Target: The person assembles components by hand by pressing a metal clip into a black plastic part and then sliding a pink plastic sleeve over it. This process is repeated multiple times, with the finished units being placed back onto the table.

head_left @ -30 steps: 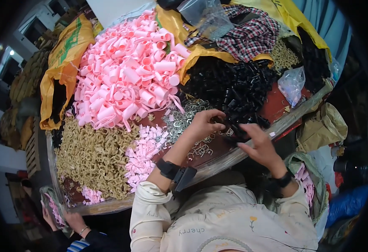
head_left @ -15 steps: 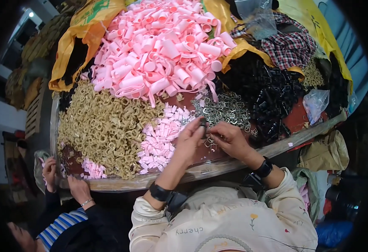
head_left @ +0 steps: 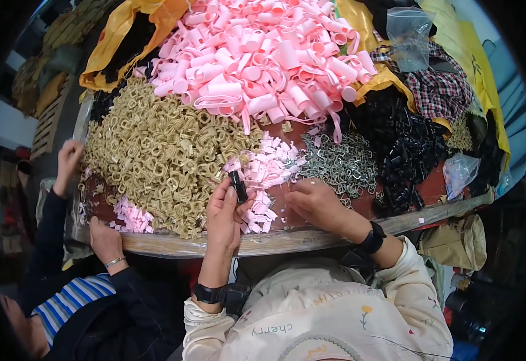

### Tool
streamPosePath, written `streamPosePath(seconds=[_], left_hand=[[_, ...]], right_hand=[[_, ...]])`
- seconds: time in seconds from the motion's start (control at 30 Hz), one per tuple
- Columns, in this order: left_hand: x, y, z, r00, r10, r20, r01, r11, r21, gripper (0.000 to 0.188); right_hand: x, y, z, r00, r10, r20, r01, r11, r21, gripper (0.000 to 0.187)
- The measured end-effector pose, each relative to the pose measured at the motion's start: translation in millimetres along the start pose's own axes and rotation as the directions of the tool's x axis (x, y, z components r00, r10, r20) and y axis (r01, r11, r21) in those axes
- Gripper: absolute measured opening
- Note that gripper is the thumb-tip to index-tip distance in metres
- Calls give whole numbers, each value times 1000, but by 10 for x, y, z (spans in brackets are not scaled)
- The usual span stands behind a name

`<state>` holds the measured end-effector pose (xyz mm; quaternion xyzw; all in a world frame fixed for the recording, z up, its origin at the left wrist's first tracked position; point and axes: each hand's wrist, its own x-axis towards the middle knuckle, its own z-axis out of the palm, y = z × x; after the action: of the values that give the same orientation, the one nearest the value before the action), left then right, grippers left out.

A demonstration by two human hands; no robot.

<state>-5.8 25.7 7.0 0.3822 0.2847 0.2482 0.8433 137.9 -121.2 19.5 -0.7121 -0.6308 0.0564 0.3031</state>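
Observation:
My left hand [head_left: 223,215] grips a small black tube-like plastic piece [head_left: 238,187] between thumb and fingers, tilted upright over small flat pink pieces [head_left: 273,160]. To its right, my right hand [head_left: 318,204] hovers by the table's near edge with fingertips pinched together; what they hold, if anything, is too small to make out. Small silver metal hooks or rings [head_left: 338,163] lie heaped just beyond the right hand. Tan ring-shaped plastic parts [head_left: 161,150] form a large mound left of my left hand. The two hands are apart.
Pink tubes with straps [head_left: 263,54] pile high at the back. Black plastic parts [head_left: 404,156] spread at the right beside a clear plastic bag [head_left: 460,174]. A wooden rim [head_left: 275,243] edges the red table. A co-worker's hands [head_left: 107,240] are at the left corner.
My hands have separated: the left moved left and slightly down with the black piece, while the right stays near the hooks, a little lower. The co-worker's far hand has risen. The view has shifted.

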Motion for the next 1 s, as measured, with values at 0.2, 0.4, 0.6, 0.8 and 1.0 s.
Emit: streamPosePath(seconds=[0.2, 0.4, 0.6, 0.8, 1.0], left_hand=[[-92, 48, -31, 998, -54, -9, 52, 990, -129, 35], [-161, 25, -81, 996, -90, 28, 93, 984, -152, 33], [-202, 16, -44, 986, -128, 108, 145, 976, -165, 31], [-227, -69, 47, 981, -111, 160, 112, 994, 1, 25], [-196, -188, 188, 968, 17, 250, -112, 920, 374, 14]], right_hand=[[128, -61, 298, 974, -146, 172, 180, 963, -201, 10], [144, -51, 405, 973, -97, 211, 154, 949, -275, 11], [133, -60, 359, 968, -44, 246, 131, 928, -349, 9], [90, -5, 185, 959, 170, 228, -229, 936, 267, 10], [131, -176, 2, 830, 324, 453, -522, 170, 836, 13]])
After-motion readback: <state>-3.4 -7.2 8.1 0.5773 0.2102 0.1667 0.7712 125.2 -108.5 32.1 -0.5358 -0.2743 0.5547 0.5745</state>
